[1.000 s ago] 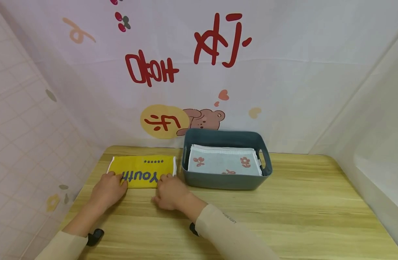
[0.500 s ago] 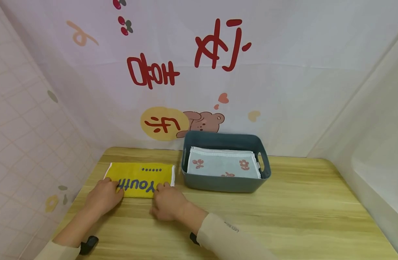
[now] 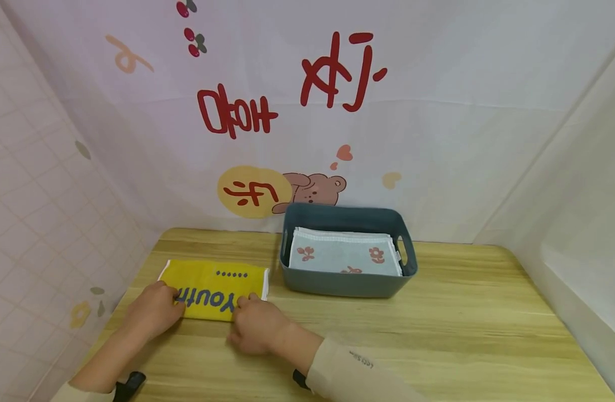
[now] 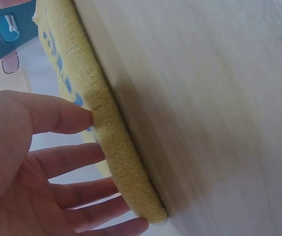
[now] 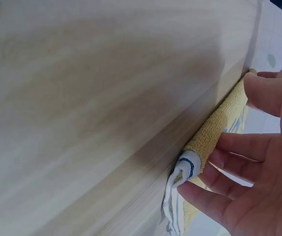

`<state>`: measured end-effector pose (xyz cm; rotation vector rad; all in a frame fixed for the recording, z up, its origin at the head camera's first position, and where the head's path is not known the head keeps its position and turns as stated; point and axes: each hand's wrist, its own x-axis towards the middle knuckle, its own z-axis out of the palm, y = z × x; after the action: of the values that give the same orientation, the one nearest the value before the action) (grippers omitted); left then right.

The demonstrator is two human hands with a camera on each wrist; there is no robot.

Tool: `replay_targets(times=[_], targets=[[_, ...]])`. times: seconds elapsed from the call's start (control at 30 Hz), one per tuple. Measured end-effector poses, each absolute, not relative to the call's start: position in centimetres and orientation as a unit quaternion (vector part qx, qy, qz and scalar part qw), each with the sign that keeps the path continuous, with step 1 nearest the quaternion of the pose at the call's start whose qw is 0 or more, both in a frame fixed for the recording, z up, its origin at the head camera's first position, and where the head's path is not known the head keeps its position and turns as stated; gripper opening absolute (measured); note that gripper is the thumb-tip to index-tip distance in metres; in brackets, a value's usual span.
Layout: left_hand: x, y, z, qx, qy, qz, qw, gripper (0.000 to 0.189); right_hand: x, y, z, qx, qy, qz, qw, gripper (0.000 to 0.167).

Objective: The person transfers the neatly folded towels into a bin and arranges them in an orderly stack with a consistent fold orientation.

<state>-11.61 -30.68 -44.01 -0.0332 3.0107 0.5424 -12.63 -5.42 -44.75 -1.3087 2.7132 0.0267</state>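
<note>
A folded yellow towel [image 3: 206, 279] with blue "Youth" lettering and white side edges lies flat at the left of the table. My left hand [image 3: 155, 308] rests on its near left corner; in the left wrist view, the thumb and spread, fairly straight fingers [image 4: 81, 189] touch the rounded fold. On the near right part lies my right hand [image 3: 259, 325], its extended fingers [image 5: 244, 145] against the towel in the right wrist view, close to the white hem [image 5: 192, 162]. Neither hand curls round the towel.
Right of the towel stands a blue-grey plastic basket [image 3: 344, 283] with handle holes. Inside it lie folded light-blue towels [image 3: 342, 254] with white edges and pink flower prints. The wooden table [image 3: 463, 329] meets a printed white backdrop [image 3: 438, 111] at its far edge.
The yellow towel has slid toward me along the table, with both hands moving on it. The basket keeps its place; the head view has shifted slightly.
</note>
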Motion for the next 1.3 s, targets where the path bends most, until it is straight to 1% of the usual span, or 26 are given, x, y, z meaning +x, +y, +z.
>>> replay_targets(times=[0.07, 0.2, 0.27, 0.3, 0.4, 0.5, 0.63, 0.7, 0.97, 1.03, 1.13, 1.17, 1.2, 1.3], targets=[[-11.5, -30.7, -44.0, -0.012, 0.983, 0.180, 0.043, 0.013, -12.3, -5.4, -44.7, -0.434, 0.898, 0.008, 0.068, 0.039], [-11.4, -30.8, -43.8, -0.018, 0.981, 0.184, 0.064, 0.017, -11.7, -5.2, -44.7, -0.444, 0.894, 0.012, 0.061, 0.039], [-11.4, -30.9, -43.6, -0.015, 0.980, 0.183, 0.077, 0.011, -11.5, -4.9, -44.6, -0.450, 0.891, 0.009, 0.059, 0.037], [-11.4, -31.0, -43.6, -0.014, 0.980, 0.181, 0.082, 0.011, -11.4, -4.8, -44.6, -0.453, 0.890, 0.006, 0.058, 0.036], [-11.5, -31.1, -43.4, -0.010, 0.979, 0.178, 0.096, 0.019, -11.3, -4.3, -44.5, -0.458, 0.886, -0.014, 0.064, 0.030], [-11.3, -31.0, -43.3, -0.009, 0.978, 0.181, 0.106, 0.011, -11.2, -3.9, -44.6, -0.460, 0.885, -0.034, 0.065, 0.023], [-10.7, -30.9, -43.2, -0.012, 0.976, 0.189, 0.109, 0.036, -10.9, -3.4, -44.8, -0.466, 0.881, -0.055, 0.064, 0.018], [-10.5, -30.7, -43.1, -0.015, 0.976, 0.189, 0.109, 0.042, -10.6, -3.2, -44.8, -0.469, 0.879, -0.061, 0.064, 0.016], [-10.2, -30.8, -42.7, -0.022, 0.972, 0.196, 0.127, 0.042, -9.9, -2.7, -44.7, -0.481, 0.874, -0.063, 0.038, 0.014], [-10.3, -30.9, -42.5, -0.023, 0.970, 0.197, 0.141, 0.035, -9.8, -2.6, -44.6, -0.478, 0.874, -0.076, 0.039, 0.014], [-10.6, -31.3, -42.1, -0.018, 0.970, 0.187, 0.154, 0.019, -9.8, -2.4, -44.4, -0.442, 0.887, -0.127, 0.050, 0.014], [-10.6, -31.5, -41.9, -0.017, 0.970, 0.186, 0.155, 0.018, -9.9, -2.3, -44.4, -0.420, 0.893, -0.154, 0.053, 0.014], [-10.7, -31.7, -41.7, -0.014, 0.970, 0.186, 0.152, 0.023, -10.0, -2.2, -44.3, -0.395, 0.899, -0.184, 0.050, 0.014], [-10.8, -32.2, -41.4, -0.009, 0.973, 0.195, 0.123, 0.032, -10.4, -1.9, -44.4, -0.302, 0.912, -0.274, 0.043, 0.017]])
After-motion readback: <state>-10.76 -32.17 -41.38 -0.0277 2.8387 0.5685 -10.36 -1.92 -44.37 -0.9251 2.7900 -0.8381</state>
